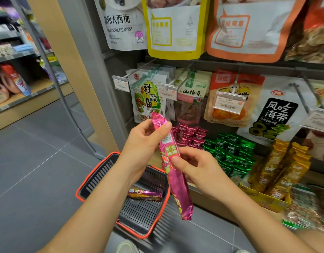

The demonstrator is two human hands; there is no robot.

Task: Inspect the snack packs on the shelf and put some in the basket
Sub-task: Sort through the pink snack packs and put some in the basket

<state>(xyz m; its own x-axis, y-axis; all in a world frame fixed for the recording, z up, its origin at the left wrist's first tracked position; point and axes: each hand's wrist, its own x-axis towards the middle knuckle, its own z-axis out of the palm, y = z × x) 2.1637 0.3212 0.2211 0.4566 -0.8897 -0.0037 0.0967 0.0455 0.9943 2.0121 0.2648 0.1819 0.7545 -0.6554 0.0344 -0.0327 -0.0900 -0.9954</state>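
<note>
A long pink snack pack (pixel 177 187) is held upright in front of the shelf, above the basket. My left hand (pixel 144 141) grips its upper part, thumb across the front. My right hand (pixel 196 165) pinches its middle from the right side. On the floor below stands a dark basket with a red rim (pixel 82 187). Inside it lies one pink and yellow snack pack (pixel 144 195). More pink packs (pixel 192 136), green packs (pixel 230 154) and yellow packs (pixel 281 172) lie stacked on the low shelf.
Hanging pouches on hooks fill the wall above, with price tags (pixel 228 104) sticking out. A wooden shelf post (pixel 81 79) stands at left, with a grey tiled aisle (pixel 35 161) and another shelf unit (pixel 20 84) beyond. A yellow display box (pixel 267 199) sits at the shelf edge.
</note>
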